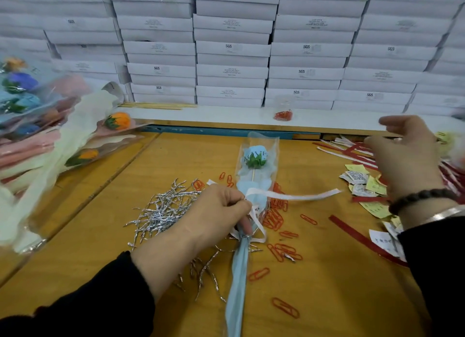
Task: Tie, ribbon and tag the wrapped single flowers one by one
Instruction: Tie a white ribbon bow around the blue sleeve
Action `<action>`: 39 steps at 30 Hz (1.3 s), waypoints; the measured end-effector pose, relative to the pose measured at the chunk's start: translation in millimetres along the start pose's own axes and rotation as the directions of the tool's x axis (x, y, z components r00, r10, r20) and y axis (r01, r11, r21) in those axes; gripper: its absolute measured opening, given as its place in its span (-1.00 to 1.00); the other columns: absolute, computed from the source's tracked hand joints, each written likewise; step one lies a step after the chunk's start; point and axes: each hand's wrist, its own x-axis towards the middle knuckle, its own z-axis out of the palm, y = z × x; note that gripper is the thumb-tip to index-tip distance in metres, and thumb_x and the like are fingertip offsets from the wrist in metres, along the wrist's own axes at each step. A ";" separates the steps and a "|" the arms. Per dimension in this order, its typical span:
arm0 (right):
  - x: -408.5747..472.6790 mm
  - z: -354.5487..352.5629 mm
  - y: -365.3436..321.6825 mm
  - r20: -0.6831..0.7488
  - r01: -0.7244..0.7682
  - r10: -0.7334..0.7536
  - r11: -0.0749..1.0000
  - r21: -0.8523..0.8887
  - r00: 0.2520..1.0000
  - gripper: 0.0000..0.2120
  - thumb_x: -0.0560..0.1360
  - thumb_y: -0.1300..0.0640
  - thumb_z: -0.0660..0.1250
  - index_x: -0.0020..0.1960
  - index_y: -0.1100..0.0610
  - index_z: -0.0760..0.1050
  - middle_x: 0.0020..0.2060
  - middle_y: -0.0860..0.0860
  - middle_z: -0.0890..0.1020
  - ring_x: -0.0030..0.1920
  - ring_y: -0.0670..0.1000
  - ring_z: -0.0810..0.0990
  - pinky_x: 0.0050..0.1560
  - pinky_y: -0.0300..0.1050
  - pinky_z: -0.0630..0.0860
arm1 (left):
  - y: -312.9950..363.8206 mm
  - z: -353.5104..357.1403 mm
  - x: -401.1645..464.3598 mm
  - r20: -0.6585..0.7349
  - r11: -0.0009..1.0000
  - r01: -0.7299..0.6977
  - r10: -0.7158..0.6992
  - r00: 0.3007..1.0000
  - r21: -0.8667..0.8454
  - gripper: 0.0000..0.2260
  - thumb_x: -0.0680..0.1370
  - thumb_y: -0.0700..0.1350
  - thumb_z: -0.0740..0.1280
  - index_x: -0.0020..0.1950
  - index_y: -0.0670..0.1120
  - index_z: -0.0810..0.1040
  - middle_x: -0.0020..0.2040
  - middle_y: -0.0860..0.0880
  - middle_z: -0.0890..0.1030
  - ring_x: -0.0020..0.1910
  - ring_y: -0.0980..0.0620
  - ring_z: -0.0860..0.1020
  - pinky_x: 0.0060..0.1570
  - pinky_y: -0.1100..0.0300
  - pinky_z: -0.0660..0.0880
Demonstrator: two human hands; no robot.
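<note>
- My left hand [221, 206] pinches the white ribbon [292, 195] against the wrapped blue flower [254, 158], fingers curled tight at the wrap's neck.
- The flower lies on the wooden table [100, 223]: head beyond my fingertips, blue stem wrap [235, 281] running back toward me.
- The ribbon's free end trails right of my left fingers.
- My right hand [407, 155] hovers with fingers apart, holding nothing, above red strips [362, 238] and paper tags [357, 177].
- Silver twist ties [161, 211] lie left of my left fingers; orange paper clips [276, 218] lie right of them.
</note>
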 end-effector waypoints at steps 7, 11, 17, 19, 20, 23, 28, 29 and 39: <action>-52.3 28.2 -38.7 0.879 0.261 -0.041 0.961 -0.095 0.474 -0.97 0.42 0.16 0.42 -0.17 0.12 0.58 -0.43 -0.05 0.60 -0.52 -0.20 0.47 -0.44 -0.38 0.43 | -0.4 0.4 -1.8 -0.032 1.000 -0.001 0.000 0.999 -0.023 -0.66 0.58 -0.18 0.23 -0.33 -0.30 0.59 -0.42 -0.02 0.63 -0.44 0.18 0.41 -0.38 0.40 0.37; -68.7 46.1 -33.1 0.876 0.298 -0.095 0.953 -0.058 0.473 -0.91 0.45 0.19 0.39 -0.07 0.04 0.55 -0.26 -0.07 0.57 -0.42 -0.18 0.45 -0.36 -0.32 0.45 | 1.9 0.9 -1.9 -0.041 1.000 -0.001 0.000 0.999 -0.030 -0.67 0.58 -0.16 0.24 -0.29 -0.33 0.58 -0.45 0.01 0.62 -0.47 0.20 0.41 -0.39 0.40 0.36; -73.2 51.1 -24.1 0.873 0.377 -0.069 0.916 -0.135 0.483 -0.87 0.46 0.23 0.36 -0.06 0.03 0.56 -0.27 -0.16 0.47 -0.35 -0.19 0.42 -0.37 -0.44 0.33 | 3.1 0.4 -4.4 -0.033 0.999 0.013 -0.015 0.999 -0.050 -0.68 0.58 -0.16 0.24 -0.26 -0.34 0.60 -0.44 0.02 0.61 -0.38 0.09 0.41 -0.33 0.32 0.36; -72.4 51.4 -22.5 0.863 0.402 -0.083 0.904 -0.145 0.498 -0.94 0.45 0.18 0.38 -0.17 0.05 0.54 -0.19 -0.10 0.47 -0.29 -0.17 0.42 -0.27 -0.36 0.35 | 4.5 0.2 -5.1 -0.029 0.999 0.014 -0.016 0.999 -0.049 -0.68 0.58 -0.17 0.24 -0.27 -0.32 0.61 -0.43 0.00 0.62 -0.37 0.07 0.40 -0.33 0.30 0.35; -70.4 50.0 -22.4 0.848 0.408 -0.091 0.900 -0.154 0.521 -0.93 0.44 0.15 0.39 -0.20 0.05 0.52 -0.17 -0.07 0.49 -0.27 -0.16 0.43 -0.24 -0.30 0.36 | 4.8 0.0 -5.2 -0.028 0.998 0.018 -0.020 0.999 -0.054 -0.68 0.58 -0.17 0.24 -0.26 -0.34 0.60 -0.42 -0.01 0.63 -0.36 0.03 0.39 -0.32 0.28 0.35; -61.8 40.4 -27.9 0.838 0.293 -0.082 0.951 -0.095 0.540 -0.90 0.43 0.12 0.40 -0.21 0.13 0.55 -0.31 -0.04 0.55 -0.40 -0.21 0.47 -0.38 -0.39 0.39 | 5.1 -0.4 -4.4 -0.037 0.997 0.031 -0.034 0.999 -0.073 -0.69 0.58 -0.18 0.24 -0.19 -0.42 0.56 -0.42 -0.02 0.64 -0.32 -0.05 0.37 -0.28 0.19 0.33; -59.2 31.7 -33.2 0.960 -0.016 0.011 1.000 -0.007 0.280 -0.90 0.49 0.25 0.32 -0.18 0.18 0.58 -0.41 0.00 0.62 -0.46 -0.15 0.48 -0.42 -0.38 0.38 | 3.1 -0.9 -4.7 -0.049 0.995 0.023 -0.028 0.998 -0.096 -0.72 0.58 -0.19 0.24 -0.15 -0.40 0.56 -0.41 -0.05 0.62 -0.32 -0.09 0.39 -0.25 0.10 0.34; -60.4 32.2 -32.9 0.971 -0.042 0.029 0.999 -0.020 0.238 -0.89 0.50 0.26 0.29 -0.16 0.19 0.58 -0.39 0.01 0.64 -0.48 -0.15 0.48 -0.44 -0.38 0.36 | 3.0 -0.8 -5.1 -0.060 0.994 0.017 -0.023 0.998 -0.105 -0.73 0.58 -0.18 0.24 -0.15 -0.38 0.57 -0.41 -0.06 0.62 -0.32 -0.08 0.40 -0.25 0.11 0.34; -83.2 54.8 -23.6 0.860 -0.127 0.230 0.973 -0.193 0.456 -0.77 0.42 0.21 0.42 -0.12 0.13 0.35 -0.50 0.06 0.59 -0.66 -0.08 0.36 -0.62 -0.31 0.25 | 1.8 -0.4 -4.0 -0.088 0.987 -0.011 -0.003 0.996 -0.163 -0.65 0.57 -0.17 0.26 -0.14 -0.51 0.43 -0.30 -0.26 0.46 -0.34 -0.08 0.38 -0.26 0.12 0.27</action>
